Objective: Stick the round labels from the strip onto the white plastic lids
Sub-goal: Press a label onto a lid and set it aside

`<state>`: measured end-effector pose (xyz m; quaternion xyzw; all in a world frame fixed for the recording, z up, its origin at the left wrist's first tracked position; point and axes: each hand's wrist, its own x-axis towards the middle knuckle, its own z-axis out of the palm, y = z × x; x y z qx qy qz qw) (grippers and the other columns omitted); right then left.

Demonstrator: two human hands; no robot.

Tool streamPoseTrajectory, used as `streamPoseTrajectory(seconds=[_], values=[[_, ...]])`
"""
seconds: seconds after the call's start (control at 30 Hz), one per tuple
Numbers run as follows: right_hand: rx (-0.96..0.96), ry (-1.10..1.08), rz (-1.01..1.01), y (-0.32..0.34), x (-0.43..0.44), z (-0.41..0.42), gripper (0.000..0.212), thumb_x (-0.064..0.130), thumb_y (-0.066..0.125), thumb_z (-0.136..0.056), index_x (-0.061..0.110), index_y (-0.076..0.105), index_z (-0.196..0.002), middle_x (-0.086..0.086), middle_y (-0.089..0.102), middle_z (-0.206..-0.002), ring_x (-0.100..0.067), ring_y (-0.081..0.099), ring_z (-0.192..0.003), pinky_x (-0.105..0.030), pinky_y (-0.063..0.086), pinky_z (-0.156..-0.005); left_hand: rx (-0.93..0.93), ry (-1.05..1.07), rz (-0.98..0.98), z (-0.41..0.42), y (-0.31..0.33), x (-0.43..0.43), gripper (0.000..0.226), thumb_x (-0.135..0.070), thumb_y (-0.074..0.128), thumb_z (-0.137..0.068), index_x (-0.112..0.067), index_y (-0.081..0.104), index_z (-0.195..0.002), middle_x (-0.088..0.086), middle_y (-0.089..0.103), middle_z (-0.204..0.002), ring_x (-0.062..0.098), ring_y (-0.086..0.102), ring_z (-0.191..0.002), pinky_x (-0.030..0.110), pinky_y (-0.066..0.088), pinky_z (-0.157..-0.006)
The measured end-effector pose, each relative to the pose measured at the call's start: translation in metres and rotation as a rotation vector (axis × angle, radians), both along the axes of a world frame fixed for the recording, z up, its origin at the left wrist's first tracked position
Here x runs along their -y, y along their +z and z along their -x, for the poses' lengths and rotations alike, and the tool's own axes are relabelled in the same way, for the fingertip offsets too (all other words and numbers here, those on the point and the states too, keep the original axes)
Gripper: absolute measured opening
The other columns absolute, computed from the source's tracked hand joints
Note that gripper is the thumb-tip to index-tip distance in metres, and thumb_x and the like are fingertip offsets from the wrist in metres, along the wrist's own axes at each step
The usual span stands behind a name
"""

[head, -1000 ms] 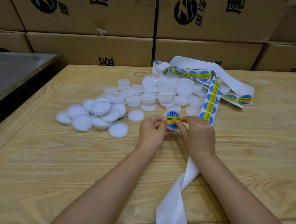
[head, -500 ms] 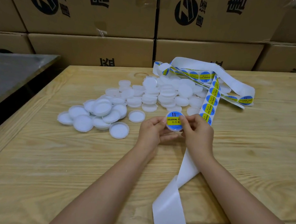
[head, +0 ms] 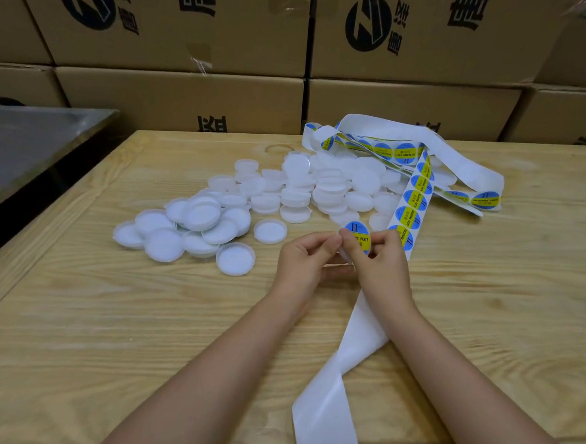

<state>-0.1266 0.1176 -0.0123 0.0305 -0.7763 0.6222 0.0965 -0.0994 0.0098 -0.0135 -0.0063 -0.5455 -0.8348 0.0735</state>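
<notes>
Blue and yellow stand out first: the round label (head: 356,234) just right of the frame's centre has a blue field with "II" at the top and a yellow band where "PASTE" can be read; the rest of the line is behind fingers. It sits on a white lid (head: 342,250), held up just above the table and mostly hidden. The left hand (head: 308,264) pinches the lid's left edge between thumb and fingers. The right hand (head: 381,265) grips it from the right, with fingers curled over the lower part of the label.

The strip (head: 413,208) of matching labels runs from behind the right hand up to a loose tangle at upper right. Its bare white backing (head: 328,412) trails down between the forearms to the bottom edge.

Plain lids (head: 296,194), translucent white with shallow rims, lie heaped and scattered from centre left to the tangle, some rim up.

The table (head: 107,313) is pale, grainy wood. Cardboard boxes (head: 180,22) are stacked along the back, printed with a dark round logo and large Chinese characters. A dull metal surface (head: 22,143) sits at the left edge.
</notes>
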Motion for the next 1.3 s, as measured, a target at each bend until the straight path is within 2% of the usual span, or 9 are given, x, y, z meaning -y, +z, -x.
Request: streamPoseTrajectory(seconds=[0.07, 0.33, 0.5, 0.7, 0.83, 0.93, 1.0, 1.17, 1.3], values=[[0.026, 0.079, 0.086, 0.001, 0.001, -0.003, 0.032, 0.036, 0.072, -0.078, 0.020, 0.047, -0.087, -0.006, 0.067, -0.086, -0.012, 0.063, -0.075, -0.025, 0.048, -0.065, 0.022, 0.034, -0.038, 0.001, 0.000, 0.000, 0.016, -0.011, 0.055, -0.091, -0.004, 0.066, -0.084, 0.005, 0.071, -0.076, 0.015, 0.067, -0.068, 0.026, 0.056, -0.062], [-0.124, 0.048, 0.056, 0.007, -0.001, -0.011, 0.022, 0.023, 0.072, -0.081, 0.020, 0.051, -0.078, 0.000, 0.064, -0.062, -0.010, 0.058, -0.050, -0.021, 0.046, -0.050, 0.126, 0.002, -0.271, 0.003, 0.004, 0.009, 0.012, -0.011, 0.053, -0.093, -0.007, 0.065, -0.090, 0.004, 0.071, -0.077, 0.011, 0.064, -0.063, 0.021, 0.054, -0.054], [-0.120, -0.031, 0.114, 0.009, -0.005, -0.011, 0.024, 0.025, 0.065, -0.087, 0.013, 0.053, -0.071, 0.001, 0.059, -0.046, -0.009, 0.055, -0.039, -0.017, 0.043, -0.042, 0.118, -0.007, -0.107, 0.003, 0.004, 0.007, 0.018, -0.012, 0.046, -0.097, -0.006, 0.061, -0.088, 0.002, 0.070, -0.074, 0.012, 0.065, -0.064, 0.021, 0.053, -0.054], [-0.090, -0.107, 0.105, 0.010, -0.009, -0.008, 0.045, 0.038, 0.060, -0.090, 0.003, 0.051, -0.061, -0.004, 0.057, -0.042, -0.011, 0.051, -0.035, -0.018, 0.042, -0.039, 0.091, 0.038, 0.023, 0.002, 0.000, 0.004, 0.020, -0.014, 0.046, -0.097, 0.002, 0.059, -0.098, 0.011, 0.067, -0.081, 0.018, 0.065, -0.066, 0.024, 0.053, -0.055], [-0.104, -0.138, 0.020, 0.009, -0.018, 0.000, 0.051, 0.044, 0.054, -0.091, 0.003, 0.057, -0.062, -0.003, 0.058, -0.047, -0.012, 0.051, -0.042, -0.027, 0.045, -0.051, 0.046, 0.076, 0.075, 0.000, 0.000, 0.002, 0.014, -0.011, 0.051, -0.095, -0.003, 0.062, -0.092, 0.006, 0.069, -0.077, 0.015, 0.067, -0.068, 0.027, 0.056, -0.058], [-0.160, -0.181, -0.033, 0.009, -0.028, 0.007, 0.032, 0.039, 0.053, -0.092, 0.017, 0.062, -0.071, 0.006, 0.065, -0.063, -0.006, 0.057, -0.059, -0.018, 0.044, -0.061, 0.045, 0.238, 0.230, 0.002, 0.004, 0.010, 0.011, -0.013, 0.057, -0.092, -0.017, 0.065, -0.086, -0.002, 0.069, -0.077, 0.012, 0.068, -0.068, 0.028, 0.058, -0.067], [-0.168, -0.220, -0.068, 0.011, -0.036, 0.013, 0.019, 0.033, 0.055, -0.092, 0.019, 0.063, -0.082, 0.008, 0.067, -0.077, -0.005, 0.058, -0.069, -0.010, 0.040, -0.061, -0.019, 0.423, 0.456, 0.004, 0.009, 0.026, 0.014, -0.014, 0.060, -0.090, -0.024, 0.064, -0.081, -0.011, 0.067, -0.076, 0.012, 0.066, -0.071, 0.026, 0.053, -0.072], [-0.112, -0.282, -0.319, 0.007, -0.056, 0.030, 0.029, 0.021, 0.052, -0.093, 0.006, 0.062, -0.115, -0.011, 0.063, -0.115, -0.027, 0.054, -0.107, -0.037, 0.042, -0.092, -0.283, 0.838, 1.044, 0.008, 0.020, 0.090, 0.011, -0.009, 0.060, -0.089, -0.003, 0.067, -0.095, 0.007, 0.068, -0.096, 0.025, 0.060, -0.093, 0.033, 0.046, -0.084], [-0.097, -0.242, -0.479, 0.002, -0.063, 0.034, 0.034, 0.013, 0.048, -0.094, 0.002, 0.054, -0.126, -0.016, 0.059, -0.120, -0.034, 0.051, -0.113, -0.039, 0.039, -0.094, -0.129, 0.962, 1.283, 0.004, 0.004, 0.133, 0.014, -0.006, 0.058, -0.089, 0.004, 0.065, -0.096, 0.019, 0.066, -0.099, 0.036, 0.057, -0.096, 0.031, 0.035, -0.087]])
